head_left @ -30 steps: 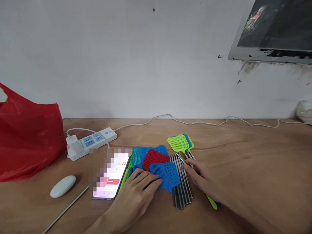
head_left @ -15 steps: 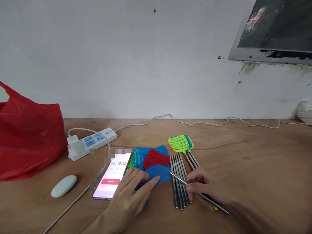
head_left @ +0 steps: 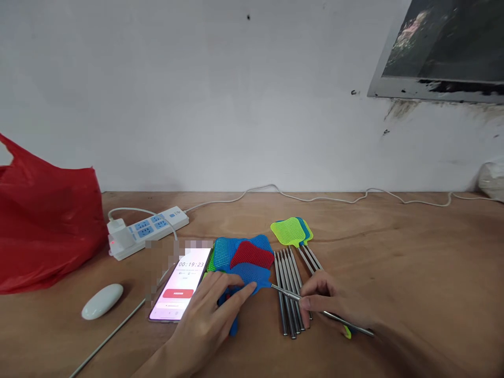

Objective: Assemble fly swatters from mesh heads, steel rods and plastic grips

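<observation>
My left hand point(head_left: 212, 310) is closed on a blue fly swatter head point(head_left: 249, 274), gripping it by thumb and index finger near its neck. In my right hand point(head_left: 325, 302) is a slim metal rod point(head_left: 286, 292), pinched between thumb and fingers. The rod's thin tip meets the neck of the blue head; how deep it sits inside I cannot tell. Under the rod lies a row of several loose metal rods point(head_left: 289, 312). A red swatter head point(head_left: 252, 254) and several blue and green ones point(head_left: 224, 252) are piled just behind my left hand.
Swatters with rods attached point(head_left: 289, 231) lie behind my right hand. A lit phone point(head_left: 179, 286) shows a running timer beside my left hand. Further left are a white mouse point(head_left: 103, 301), a power strip point(head_left: 149, 231) and a red plastic bag point(head_left: 47, 226). A white cable runs along the wall.
The rod tip and the neck of the blue swatter head have come together; before, the tip lay at the head's edge. The blue head has turned slightly and shifted left.
</observation>
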A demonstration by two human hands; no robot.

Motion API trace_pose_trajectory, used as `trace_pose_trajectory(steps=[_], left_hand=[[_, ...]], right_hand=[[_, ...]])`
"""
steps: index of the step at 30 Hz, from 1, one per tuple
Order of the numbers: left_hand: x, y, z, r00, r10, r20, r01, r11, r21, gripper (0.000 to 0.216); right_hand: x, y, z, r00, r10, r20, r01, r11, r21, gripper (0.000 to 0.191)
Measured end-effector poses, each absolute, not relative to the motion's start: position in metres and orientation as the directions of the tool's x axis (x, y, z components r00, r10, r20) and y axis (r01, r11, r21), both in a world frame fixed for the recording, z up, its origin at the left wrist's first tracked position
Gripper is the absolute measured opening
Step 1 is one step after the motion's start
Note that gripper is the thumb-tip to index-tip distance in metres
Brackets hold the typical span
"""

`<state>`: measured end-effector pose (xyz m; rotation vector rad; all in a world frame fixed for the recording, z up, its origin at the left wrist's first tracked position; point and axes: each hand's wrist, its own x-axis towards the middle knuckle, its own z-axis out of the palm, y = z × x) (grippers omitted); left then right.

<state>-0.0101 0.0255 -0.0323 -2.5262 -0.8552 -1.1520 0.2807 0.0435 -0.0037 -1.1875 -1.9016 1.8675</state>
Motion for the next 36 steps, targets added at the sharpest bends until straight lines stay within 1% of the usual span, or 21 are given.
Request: trace_pose_trajectory(steps=[3,7,13,22,25,29,31,33,34,36], left_hand=[[-0.012,0.027,-0.035,0.529,0.384,0.757,0.587,-0.81,0.0,0.038],[-0.016,0.031,-0.042,0.574,0.358,0.737,0.512,-0.859,0.017,0.039],[-0.019,0.033,-0.046,0.612,0.308,0.728,0.441,-0.897,0.008,0.038],[-0.013,0.029,-0.042,0.586,0.296,0.755,0.413,-0.91,0.037,0.036],[-0.014,0.029,-0.044,0.602,0.31,0.736,0.419,-0.907,0.04,0.034],[-0.01,0.028,-0.043,0.586,0.289,0.757,0.408,-0.913,0.033,0.034],[-0.006,0.025,-0.039,0.582,0.338,0.74,0.438,-0.896,0.065,0.032],[-0.002,0.022,-0.035,0.553,0.427,0.715,0.514,-0.85,0.11,0.025],[-0.001,0.021,-0.033,0.53,0.478,0.7,0.55,-0.823,0.145,0.024],[0.0,0.019,-0.032,0.415,0.605,0.679,0.626,-0.732,0.27,0.04]], right_hand=[[0.28,0.043,-0.003,-0.639,0.663,-0.39,0.395,-0.152,-0.906,0.047],[0.278,0.042,-0.005,-0.647,0.657,-0.387,0.368,-0.175,-0.913,0.05],[0.276,0.041,-0.008,-0.702,0.601,-0.383,0.328,-0.204,-0.922,0.053],[0.267,0.036,-0.009,-0.739,0.606,-0.294,0.225,-0.19,-0.956,0.055],[0.266,0.035,-0.012,-0.737,0.609,-0.293,0.222,-0.192,-0.956,0.055],[0.266,0.037,-0.019,-0.727,0.617,-0.301,0.228,-0.197,-0.953,0.057],[0.267,0.038,-0.023,-0.708,0.646,-0.285,0.228,-0.173,-0.958,0.057],[0.267,0.04,-0.023,-0.69,0.674,-0.262,0.222,-0.147,-0.964,0.056],[0.267,0.041,-0.023,-0.685,0.682,-0.256,0.225,-0.136,-0.965,0.055],[0.268,0.042,-0.021,-0.68,0.687,-0.257,0.242,-0.12,-0.963,0.055]])
